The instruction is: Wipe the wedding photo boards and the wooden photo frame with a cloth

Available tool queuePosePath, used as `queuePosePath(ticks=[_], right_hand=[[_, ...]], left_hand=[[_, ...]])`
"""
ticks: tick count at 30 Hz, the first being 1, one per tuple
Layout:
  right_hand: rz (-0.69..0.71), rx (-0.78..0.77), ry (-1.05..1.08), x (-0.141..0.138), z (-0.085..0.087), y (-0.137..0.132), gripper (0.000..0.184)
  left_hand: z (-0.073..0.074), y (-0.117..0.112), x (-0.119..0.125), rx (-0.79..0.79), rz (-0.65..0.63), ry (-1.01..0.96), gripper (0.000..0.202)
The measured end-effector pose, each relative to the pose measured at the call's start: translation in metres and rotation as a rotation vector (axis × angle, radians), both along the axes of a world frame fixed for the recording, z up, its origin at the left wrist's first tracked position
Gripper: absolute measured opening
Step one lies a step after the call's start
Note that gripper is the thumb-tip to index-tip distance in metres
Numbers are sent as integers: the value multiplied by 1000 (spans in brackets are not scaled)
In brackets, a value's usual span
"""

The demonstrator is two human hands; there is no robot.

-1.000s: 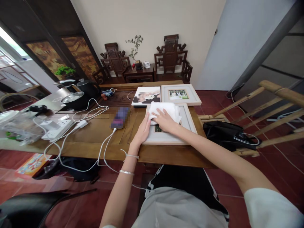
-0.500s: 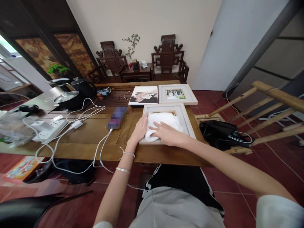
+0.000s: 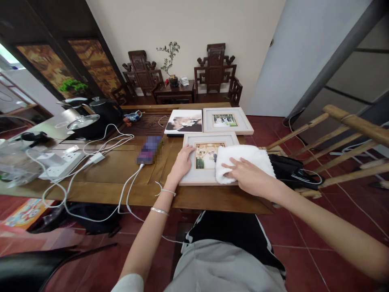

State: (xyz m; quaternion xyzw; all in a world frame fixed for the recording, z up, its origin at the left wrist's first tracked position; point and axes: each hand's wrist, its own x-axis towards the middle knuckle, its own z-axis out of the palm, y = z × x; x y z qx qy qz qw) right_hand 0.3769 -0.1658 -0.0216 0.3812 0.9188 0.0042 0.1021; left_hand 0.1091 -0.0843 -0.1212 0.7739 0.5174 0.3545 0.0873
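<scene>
A pale wooden picture frame (image 3: 194,178) lies flat at the near edge of the table, a small photo (image 3: 205,156) in its middle. My left hand (image 3: 182,162) grips its left side, fingers over the rim. Under my right hand (image 3: 247,174) is a folded white towel (image 3: 243,154), pressed on the frame's right part and reaching past its right edge. The towel covers the right end of the photo. Just behind lie a second framed photo (image 3: 241,125) and a white-edged photo album or panel (image 3: 184,121), side by side.
Left of the frame lies a phone (image 3: 148,150) on a white charging cable. Further left are a power strip (image 3: 62,166), tangled cables, a lidded pot (image 3: 85,125) and a plastic bag (image 3: 18,162). A bamboo chair (image 3: 340,121) with a black bag (image 3: 285,170) stands right of the table.
My right hand has slid the towel rightward across the frame, uncovering most of the photo. My left hand remains at the frame's left side.
</scene>
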Motion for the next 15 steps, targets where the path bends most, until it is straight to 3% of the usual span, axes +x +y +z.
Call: queuePosePath(ticks=[3,10,12,15], right_hand=[[-3,-8,19,-8,1,-3,60],[126,-57,125,-64,-8,6,59],[137,-62,152,-68,-11,8,61],[97,-57,148,-52,-13,3,66]], left_hand=[[3,-2,2,15,-17,-35,57],[4,-3,-2,11,-60,-54,53],[2,-2,-5,-4,-68,-48,48],[0,0,-8,-20,-81,-21,44]])
